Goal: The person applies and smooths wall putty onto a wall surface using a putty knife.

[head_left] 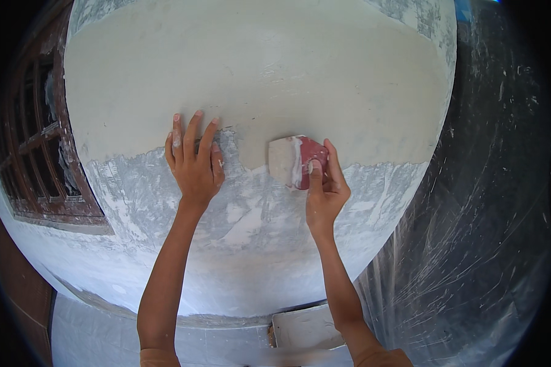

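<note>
In front of me is a wall whose upper part wears a smooth beige coat of filler (251, 67). Below a ragged edge lies the bare grey-white wall surface (251, 214). My right hand (327, 192) grips a putty scraper (312, 156) by its red part, thumb on the near face. Its broad pale blade points left at the coat's lower edge, with white paste along the middle. To the left, my left hand (196, 162) rests by that edge, fingers spread upward and apart. Whitish smears mark its fingers. A small dark patch shows between them; I cannot tell what it is.
A brown wooden window frame with bars (58, 147) borders the wall on the left. Clear plastic sheeting (459, 269) hangs on the right, splashed with white. Below, a pale rectangular board or tray (306, 327) lies on the grey tiled floor (220, 342).
</note>
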A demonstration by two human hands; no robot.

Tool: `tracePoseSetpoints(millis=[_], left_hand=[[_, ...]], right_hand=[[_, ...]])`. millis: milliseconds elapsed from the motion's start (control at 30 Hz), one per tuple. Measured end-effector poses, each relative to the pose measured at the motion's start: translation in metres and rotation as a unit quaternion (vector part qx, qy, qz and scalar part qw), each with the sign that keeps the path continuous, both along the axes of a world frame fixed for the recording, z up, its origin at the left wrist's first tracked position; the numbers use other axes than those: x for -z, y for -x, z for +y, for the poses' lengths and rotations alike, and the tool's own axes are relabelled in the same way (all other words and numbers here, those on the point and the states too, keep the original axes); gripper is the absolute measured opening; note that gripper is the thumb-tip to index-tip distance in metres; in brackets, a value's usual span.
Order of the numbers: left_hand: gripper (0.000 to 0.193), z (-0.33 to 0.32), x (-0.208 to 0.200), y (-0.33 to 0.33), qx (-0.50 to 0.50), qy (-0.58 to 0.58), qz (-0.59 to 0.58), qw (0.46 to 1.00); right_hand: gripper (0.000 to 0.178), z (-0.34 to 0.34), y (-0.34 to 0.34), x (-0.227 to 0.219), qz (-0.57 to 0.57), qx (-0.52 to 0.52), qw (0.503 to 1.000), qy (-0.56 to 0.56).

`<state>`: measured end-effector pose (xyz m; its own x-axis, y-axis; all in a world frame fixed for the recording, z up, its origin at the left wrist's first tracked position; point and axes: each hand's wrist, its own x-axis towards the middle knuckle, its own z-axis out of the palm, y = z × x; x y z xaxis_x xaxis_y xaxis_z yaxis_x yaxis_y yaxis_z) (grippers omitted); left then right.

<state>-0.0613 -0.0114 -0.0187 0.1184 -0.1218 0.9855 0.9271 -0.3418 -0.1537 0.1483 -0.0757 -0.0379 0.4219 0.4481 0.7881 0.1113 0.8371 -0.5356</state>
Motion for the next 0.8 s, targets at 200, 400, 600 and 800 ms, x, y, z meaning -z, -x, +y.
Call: tracePoseSetpoints(millis=[200, 400, 600, 800], left_hand=[[0.04, 0.005, 0.0, 0.001, -0.005, -0.003, -0.024, 1.0], [0.041, 0.007, -0.001, -0.004, -0.002, -0.015, -0.009, 1.0], [0.042, 0.006, 0.004, 0.005, -0.021, -0.009, -0.017, 1.0], [0.038, 0.004, 0.0, -0.005, -0.008, -0.029, -0.033, 0.999]], right_hand=[[0.039, 0.009, -0.031, 0.006, 0.078, 0.043, 0.996, -0.02], [0.037, 0.015, 0.005, 0.009, -0.034, -0.017, 0.999, -0.009], [0.04, 0.003, -0.034, 0.004, 0.108, 0.019, 0.994, -0.019], [0.038, 0.02, 0.025, -0.014, -0.04, -0.045, 0.997, -0.043]])
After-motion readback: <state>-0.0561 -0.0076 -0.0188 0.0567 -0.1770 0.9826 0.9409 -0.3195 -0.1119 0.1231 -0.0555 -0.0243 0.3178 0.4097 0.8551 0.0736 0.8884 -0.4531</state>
